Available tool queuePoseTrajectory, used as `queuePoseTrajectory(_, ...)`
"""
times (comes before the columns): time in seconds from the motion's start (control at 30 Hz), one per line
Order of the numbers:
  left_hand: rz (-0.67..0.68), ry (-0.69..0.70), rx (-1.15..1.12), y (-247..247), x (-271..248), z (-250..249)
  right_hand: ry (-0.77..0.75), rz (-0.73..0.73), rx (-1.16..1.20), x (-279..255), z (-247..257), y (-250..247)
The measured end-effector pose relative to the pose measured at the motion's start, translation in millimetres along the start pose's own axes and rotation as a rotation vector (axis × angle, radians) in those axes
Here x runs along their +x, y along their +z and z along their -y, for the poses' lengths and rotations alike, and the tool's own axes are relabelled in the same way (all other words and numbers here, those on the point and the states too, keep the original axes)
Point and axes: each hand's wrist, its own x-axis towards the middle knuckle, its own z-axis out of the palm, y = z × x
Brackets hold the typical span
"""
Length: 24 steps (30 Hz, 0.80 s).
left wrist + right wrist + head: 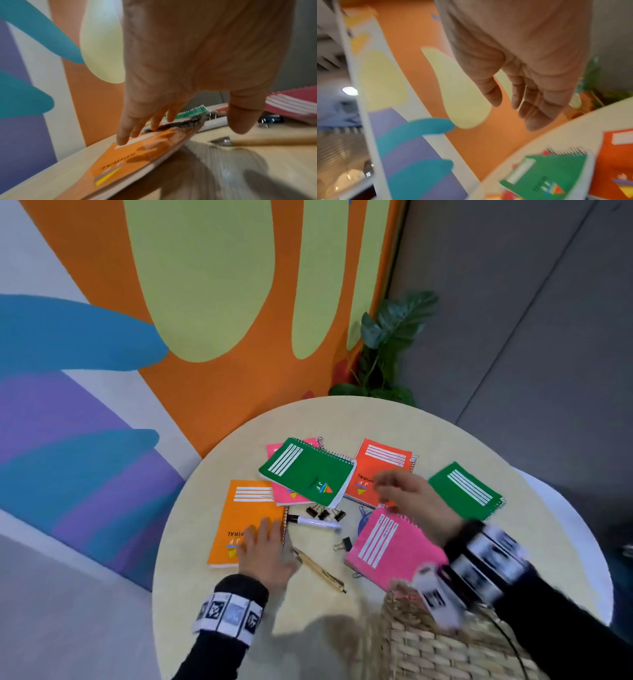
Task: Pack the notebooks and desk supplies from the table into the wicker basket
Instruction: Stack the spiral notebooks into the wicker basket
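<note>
Two hands stay unclenched: our left hand [265,553] lies flat on the orange notebook [245,518] reading "J F", perhaps "SPIRAL"; our right hand [416,503] hovers blurred.

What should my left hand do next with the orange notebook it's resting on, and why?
Probably curl the left hand around the orange notebook at its spiral edge and lift it toward the wicker basket. The fingers lie straight on the cover without gripping, and the right hand hovers empty above other notebooks.
</note>
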Motion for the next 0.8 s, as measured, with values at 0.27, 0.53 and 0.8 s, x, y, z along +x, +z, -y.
queuePoseTrajectory(0.27, -0.007, 0.008, 0.092, 16.9, 13.4, 12.3, 0.259, 0.049, -0.519, 170.7, -34.4, 24.4)
queuePoseTrajectory(0.53, 0.066, -0.009, 0.066, 13.7, 15.7, 15.4, 0.423, 0.044, -0.271, 209.3, -54.0, 53.4)
queuePoseTrajectory(0.8, -0.315, 0.127, 0.176, -57.9, -11.4, 7.9, 0.094, -0.256, 0.095, 175.0, 6.9, 40.5)
